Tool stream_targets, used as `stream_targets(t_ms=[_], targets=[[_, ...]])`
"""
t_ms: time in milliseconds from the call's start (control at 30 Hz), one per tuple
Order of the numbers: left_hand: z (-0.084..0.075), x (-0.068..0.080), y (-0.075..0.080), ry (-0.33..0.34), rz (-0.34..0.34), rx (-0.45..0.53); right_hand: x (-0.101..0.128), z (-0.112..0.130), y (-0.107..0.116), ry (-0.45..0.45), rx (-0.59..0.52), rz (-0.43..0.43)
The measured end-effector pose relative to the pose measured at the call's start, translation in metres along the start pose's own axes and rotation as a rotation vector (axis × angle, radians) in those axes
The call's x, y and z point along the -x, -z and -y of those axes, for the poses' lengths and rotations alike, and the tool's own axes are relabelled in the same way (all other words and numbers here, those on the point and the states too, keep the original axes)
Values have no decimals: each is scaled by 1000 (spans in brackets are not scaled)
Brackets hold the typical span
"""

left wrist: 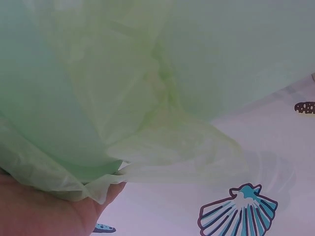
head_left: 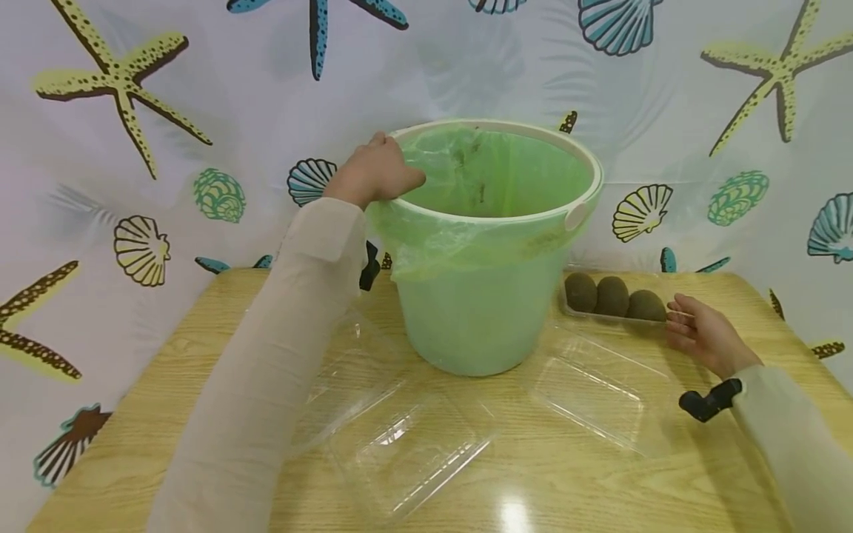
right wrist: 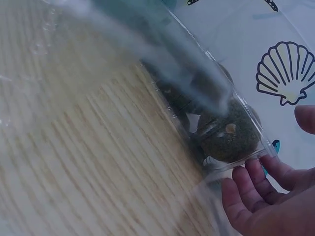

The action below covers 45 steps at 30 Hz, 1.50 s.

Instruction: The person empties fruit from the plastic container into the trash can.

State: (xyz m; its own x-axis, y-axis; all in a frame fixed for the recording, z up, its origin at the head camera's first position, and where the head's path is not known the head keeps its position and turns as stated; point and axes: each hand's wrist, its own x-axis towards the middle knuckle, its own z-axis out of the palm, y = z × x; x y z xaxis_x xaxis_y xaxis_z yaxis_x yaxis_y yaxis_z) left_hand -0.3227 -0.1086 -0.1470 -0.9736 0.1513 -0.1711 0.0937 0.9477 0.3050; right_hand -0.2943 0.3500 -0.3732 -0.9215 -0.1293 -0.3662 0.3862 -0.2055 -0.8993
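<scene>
A light green bucket (head_left: 476,311), lined with a thin green plastic bag (head_left: 460,240), stands upright on the table. My left hand (head_left: 376,172) grips its rim at the left, thumb over the inside and fingers outside. In the left wrist view that hand (left wrist: 47,209) lies against the bag's loose edge. Brown kiwifruit (head_left: 612,296) sit in a clear plastic tray (head_left: 616,319) behind and right of the bucket. At the tray's right end is my right hand (head_left: 709,337). Its fingertips (right wrist: 253,164) touch the tray's end and the thumb stands apart.
Clear plastic trays or lids lie on the wooden table (head_left: 566,474): one tray (head_left: 413,444) in front of the bucket, another (head_left: 593,392) to the right, and more clear plastic (head_left: 353,355) at the left. A patterned cloth (head_left: 266,96) hangs behind.
</scene>
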Motion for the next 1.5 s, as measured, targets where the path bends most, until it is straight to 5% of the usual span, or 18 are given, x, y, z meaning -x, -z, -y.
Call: stream_targets(t_ms=[300, 1000, 1500], targets=[[-4, 2, 1, 6, 1, 6, 1, 7, -2, 22, -7, -33], [-3, 0, 0, 5, 10, -8, 9, 3, -4, -135, -35, 7], [-3, 0, 0, -4, 6, -3, 10, -1, -1, -139, -232, 76]])
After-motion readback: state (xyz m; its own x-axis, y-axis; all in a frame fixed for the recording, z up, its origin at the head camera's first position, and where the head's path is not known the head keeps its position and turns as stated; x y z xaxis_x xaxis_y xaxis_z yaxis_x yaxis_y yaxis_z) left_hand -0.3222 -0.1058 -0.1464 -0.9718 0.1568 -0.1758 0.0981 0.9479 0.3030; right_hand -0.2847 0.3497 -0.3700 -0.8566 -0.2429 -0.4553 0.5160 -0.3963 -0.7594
